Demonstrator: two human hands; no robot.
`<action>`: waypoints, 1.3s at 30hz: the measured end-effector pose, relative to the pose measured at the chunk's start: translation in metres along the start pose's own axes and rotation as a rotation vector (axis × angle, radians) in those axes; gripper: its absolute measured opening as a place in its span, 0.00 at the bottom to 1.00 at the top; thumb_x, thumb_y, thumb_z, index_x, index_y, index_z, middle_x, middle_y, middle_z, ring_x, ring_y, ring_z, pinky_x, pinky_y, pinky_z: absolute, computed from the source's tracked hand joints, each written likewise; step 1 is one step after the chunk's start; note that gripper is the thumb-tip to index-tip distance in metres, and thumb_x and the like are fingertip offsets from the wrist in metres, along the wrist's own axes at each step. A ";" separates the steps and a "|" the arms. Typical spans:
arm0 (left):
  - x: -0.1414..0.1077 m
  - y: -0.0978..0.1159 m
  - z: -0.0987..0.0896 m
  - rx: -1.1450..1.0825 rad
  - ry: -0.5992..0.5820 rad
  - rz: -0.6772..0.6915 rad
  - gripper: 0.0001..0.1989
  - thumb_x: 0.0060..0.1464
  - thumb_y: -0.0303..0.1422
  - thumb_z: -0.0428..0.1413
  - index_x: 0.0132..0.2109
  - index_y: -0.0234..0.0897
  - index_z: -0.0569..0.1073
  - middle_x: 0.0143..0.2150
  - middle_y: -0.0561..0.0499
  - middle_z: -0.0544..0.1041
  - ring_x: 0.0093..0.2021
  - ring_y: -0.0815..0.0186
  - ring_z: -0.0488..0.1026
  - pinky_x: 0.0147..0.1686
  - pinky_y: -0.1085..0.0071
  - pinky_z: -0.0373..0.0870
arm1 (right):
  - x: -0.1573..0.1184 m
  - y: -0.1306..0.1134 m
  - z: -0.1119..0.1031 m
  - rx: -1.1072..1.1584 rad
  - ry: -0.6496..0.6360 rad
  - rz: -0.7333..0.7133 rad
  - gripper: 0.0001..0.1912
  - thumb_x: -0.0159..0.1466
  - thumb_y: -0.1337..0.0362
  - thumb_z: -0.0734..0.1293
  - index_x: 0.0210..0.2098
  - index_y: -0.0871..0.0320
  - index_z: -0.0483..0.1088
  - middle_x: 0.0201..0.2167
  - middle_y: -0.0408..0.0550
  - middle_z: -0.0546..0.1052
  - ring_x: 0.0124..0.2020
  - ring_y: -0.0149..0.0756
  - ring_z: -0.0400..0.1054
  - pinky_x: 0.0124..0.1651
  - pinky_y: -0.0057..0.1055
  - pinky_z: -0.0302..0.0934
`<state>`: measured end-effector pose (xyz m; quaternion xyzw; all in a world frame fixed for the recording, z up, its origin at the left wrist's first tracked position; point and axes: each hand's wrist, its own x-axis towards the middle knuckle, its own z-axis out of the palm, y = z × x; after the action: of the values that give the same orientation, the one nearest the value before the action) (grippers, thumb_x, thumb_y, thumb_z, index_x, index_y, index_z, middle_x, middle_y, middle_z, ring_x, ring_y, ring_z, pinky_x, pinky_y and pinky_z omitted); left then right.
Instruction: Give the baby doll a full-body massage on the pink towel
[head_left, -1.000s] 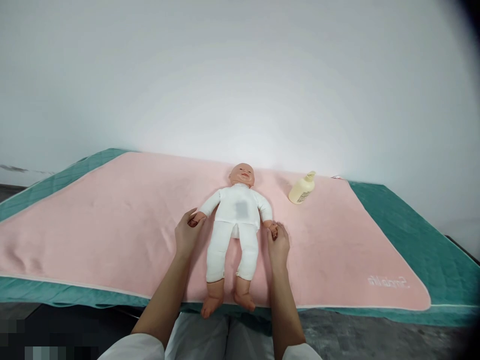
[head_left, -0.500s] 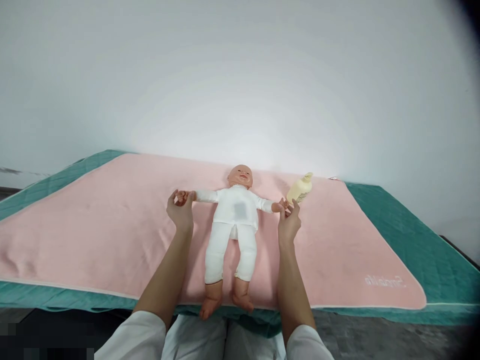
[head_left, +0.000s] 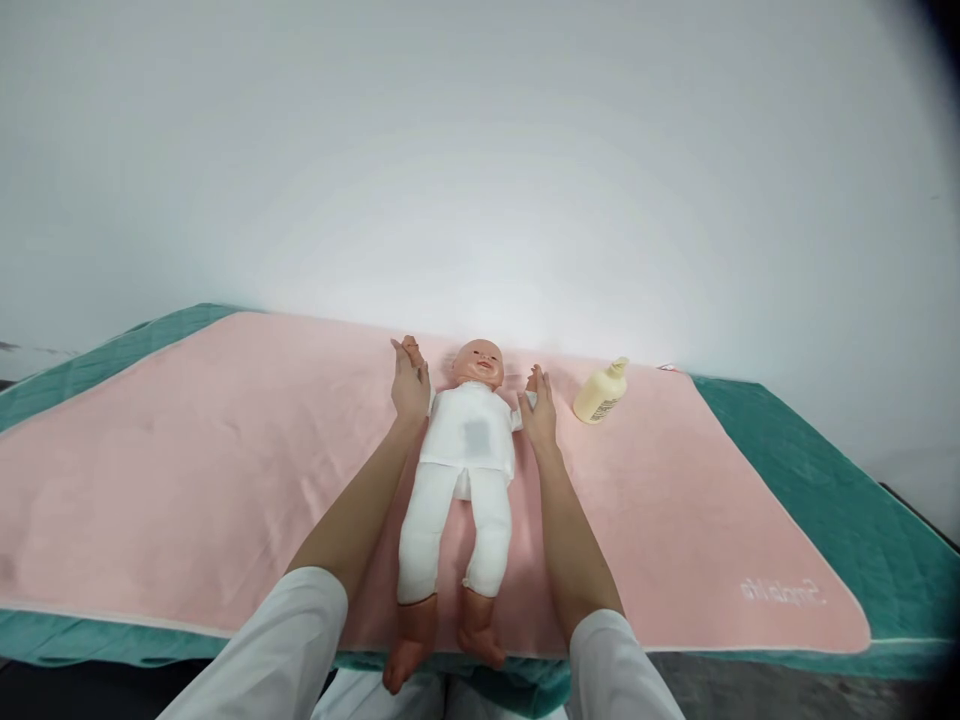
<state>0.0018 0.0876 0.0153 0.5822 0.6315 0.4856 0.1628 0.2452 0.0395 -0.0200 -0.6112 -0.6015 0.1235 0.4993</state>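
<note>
A baby doll [head_left: 469, 425] in a white top and trousers lies on its back, its bare feet towards me at the front edge. Both of its arms are bent up beside its head. My left hand [head_left: 410, 388] holds the doll's arm on the left, with the doll's small hand [head_left: 411, 346] showing above my fingers. On the other side, my right hand [head_left: 541, 415] is around the doll's other forearm, thumb against the white sleeve [head_left: 517, 419]. My fingers partly hide both doll arms.
A pale yellow pump bottle [head_left: 600, 392] stands on the pink mat [head_left: 660, 540], right of my right hand. Green quilted padding [head_left: 817, 480] lies under the mat. A plain white wall [head_left: 480, 180] rises behind.
Both doll arms were stretched out sideways, with my hands at the doll's hands. My hands have moved inward and up, and the arms are now bent beside the head.
</note>
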 end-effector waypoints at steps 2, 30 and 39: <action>0.008 -0.004 0.009 0.045 -0.052 0.041 0.35 0.66 0.32 0.42 0.73 0.34 0.35 0.72 0.41 0.55 0.67 0.56 0.61 0.61 0.58 0.65 | 0.006 0.006 0.007 -0.024 -0.055 0.013 0.34 0.66 0.54 0.56 0.70 0.55 0.47 0.72 0.47 0.52 0.74 0.40 0.36 0.68 0.44 0.53; 0.033 -0.025 0.025 0.367 -0.361 -0.033 0.27 0.66 0.38 0.43 0.69 0.33 0.59 0.52 0.33 0.78 0.53 0.48 0.75 0.49 0.56 0.68 | 0.027 0.043 0.035 -0.063 -0.127 0.165 0.33 0.61 0.61 0.60 0.65 0.65 0.58 0.66 0.60 0.62 0.70 0.47 0.51 0.70 0.47 0.48; 0.023 -0.008 0.001 0.038 -0.144 -0.049 0.33 0.59 0.36 0.55 0.69 0.40 0.57 0.57 0.42 0.75 0.53 0.55 0.75 0.49 0.63 0.70 | 0.013 0.020 0.011 0.183 0.109 0.056 0.31 0.63 0.57 0.60 0.65 0.58 0.55 0.64 0.57 0.64 0.65 0.41 0.59 0.65 0.43 0.56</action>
<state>-0.0081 0.1093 0.0166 0.6029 0.6413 0.4264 0.2084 0.2523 0.0602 -0.0349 -0.5855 -0.5422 0.1584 0.5815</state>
